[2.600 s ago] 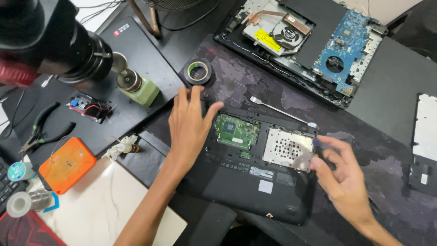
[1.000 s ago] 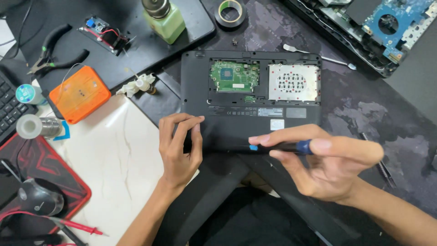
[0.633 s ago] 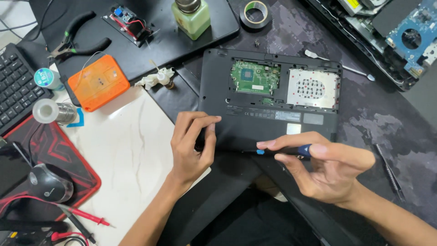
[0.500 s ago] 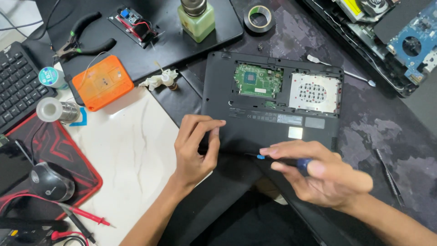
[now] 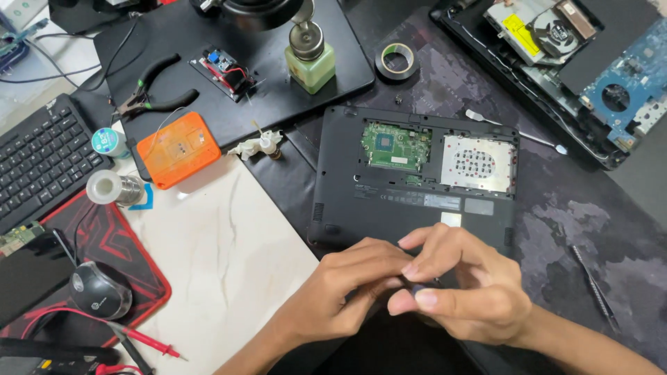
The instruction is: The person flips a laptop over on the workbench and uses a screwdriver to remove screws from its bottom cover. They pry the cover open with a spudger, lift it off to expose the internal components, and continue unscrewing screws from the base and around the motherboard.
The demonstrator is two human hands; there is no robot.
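A black laptop (image 5: 389,201) lies bottom-up on the dark mat, with a green circuit board (image 5: 396,144) and a perforated silver plate (image 5: 478,163) exposed. Both hands meet over its near edge. My right hand (image 5: 472,295) is closed around a small blue-handled screwdriver (image 5: 415,287), most of which is hidden by the fingers. My left hand (image 5: 347,285) pinches at the screwdriver's front end, its fingertips touching the right hand's fingers.
A second dismantled laptop (image 5: 556,62) sits at the back right. Behind are a black tape roll (image 5: 397,61), green bottle (image 5: 310,66), pliers (image 5: 149,94) and orange case (image 5: 177,149). A keyboard (image 5: 42,163) and mouse (image 5: 101,288) lie left, a thin tool (image 5: 594,285) right.
My left hand has left the laptop's front left corner and moved right to join the right hand at the screwdriver. The view has shifted slightly.
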